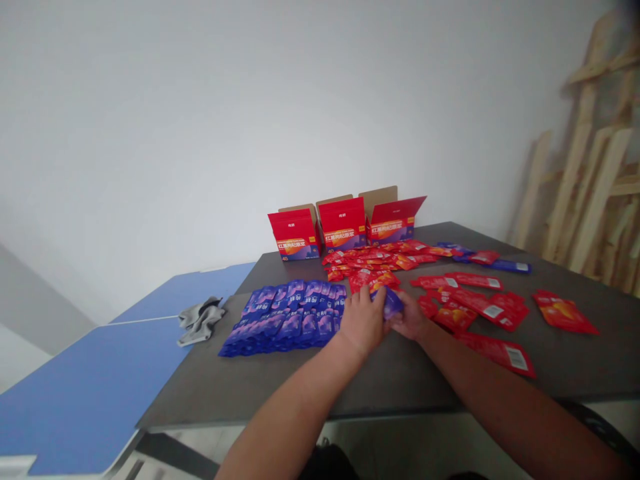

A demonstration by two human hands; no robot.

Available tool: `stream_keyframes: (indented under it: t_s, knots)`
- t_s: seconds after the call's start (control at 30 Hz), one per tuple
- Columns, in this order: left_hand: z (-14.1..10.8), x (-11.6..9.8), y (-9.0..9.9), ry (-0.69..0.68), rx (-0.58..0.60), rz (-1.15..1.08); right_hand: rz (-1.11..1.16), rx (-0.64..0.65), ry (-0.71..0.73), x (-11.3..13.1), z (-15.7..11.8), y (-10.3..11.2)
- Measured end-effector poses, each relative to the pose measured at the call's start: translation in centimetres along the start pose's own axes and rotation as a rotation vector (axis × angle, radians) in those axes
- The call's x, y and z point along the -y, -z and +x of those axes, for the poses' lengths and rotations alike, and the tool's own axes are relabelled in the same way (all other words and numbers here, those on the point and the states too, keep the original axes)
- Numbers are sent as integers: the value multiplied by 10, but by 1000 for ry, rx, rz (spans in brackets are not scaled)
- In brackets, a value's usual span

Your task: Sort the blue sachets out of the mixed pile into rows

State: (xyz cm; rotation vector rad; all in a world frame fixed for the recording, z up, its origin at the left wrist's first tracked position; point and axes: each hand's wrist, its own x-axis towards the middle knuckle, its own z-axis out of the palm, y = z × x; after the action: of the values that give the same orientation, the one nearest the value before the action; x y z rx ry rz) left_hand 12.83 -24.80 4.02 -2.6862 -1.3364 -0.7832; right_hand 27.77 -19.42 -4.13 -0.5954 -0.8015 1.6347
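Observation:
A purple sachet [393,304] is held between my two hands above the dark table [280,393]. My left hand [364,319] has its fingers closed on the sachet's left side, and my right hand [411,317] grips its right end. Just left of my hands lie overlapping rows of purple sachets [295,317]. Behind my hands is a heap of red sachets [385,259], and more red sachets [490,307] are scattered to the right.
Three open red boxes [299,239] stand along the back edge. A grey cloth [201,320] lies on the left edge beside a blue table [110,373]. Several purple sachets [507,266] lie at the back right. Wooden frames [575,167] lean against the wall.

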Motion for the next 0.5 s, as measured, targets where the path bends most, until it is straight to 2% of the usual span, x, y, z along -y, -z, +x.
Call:
stream_keyframes:
  t_s: [0.1,0.2,0.3,0.37,0.43,0.5]
  knots:
    - [-3,11,5,13,135,-4,55,-2,-82,1,-2,-2]
    - [-3,36,16,86,130,24,87,23,-144,2,-4,-5]
    - [5,87,34,256,22,105,93,58,-140,1,-4,-6]
    - [11,130,44,461,-15,202,74,69,-133,-2,-2,-5]
    - [13,173,51,681,25,267,47,100,-127,-5,1,-4]
    - [10,208,52,836,86,293,28,143,-117,-7,3,-3]
